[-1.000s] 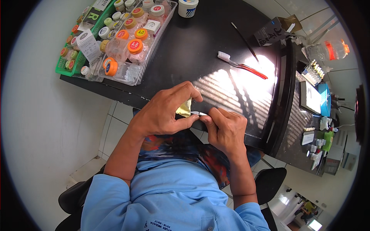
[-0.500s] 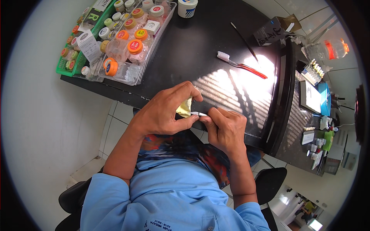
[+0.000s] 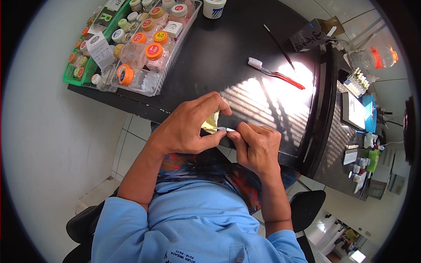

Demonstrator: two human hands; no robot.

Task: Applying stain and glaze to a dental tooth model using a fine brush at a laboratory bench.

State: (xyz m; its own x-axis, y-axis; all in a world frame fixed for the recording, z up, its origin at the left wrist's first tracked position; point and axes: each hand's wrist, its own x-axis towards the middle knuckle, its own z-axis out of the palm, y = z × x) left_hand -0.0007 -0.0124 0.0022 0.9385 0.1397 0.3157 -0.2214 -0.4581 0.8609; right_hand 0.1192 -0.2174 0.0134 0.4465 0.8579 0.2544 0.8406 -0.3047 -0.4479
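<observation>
Near the table's front edge, my left hand [image 3: 189, 126] curls around a pale yellow plaster-like piece [image 3: 211, 122], partly hidden behind the fingers. A slim knife-like tool [image 3: 226, 129] with a light pointed tip is pinched by my right hand [image 3: 258, 144]. Its tip touches or nearly touches the yellow piece's lower right side, close to my left thumb. Most of the tool's handle is covered by the right fingers.
The black table [image 3: 210, 57] holds a toothbrush [image 3: 276, 73] with a red handle, a thin dark brush [image 3: 278, 46], and a white tub [image 3: 214, 8]. At left stand a clear bin [image 3: 151, 90] of orange-capped jars and a green basket [image 3: 72, 79]. A dark box [image 3: 307, 35] lies far right.
Both hands keep almost the same pose. The view has shifted very slightly; the yellow piece and the tool show no clear movement.
</observation>
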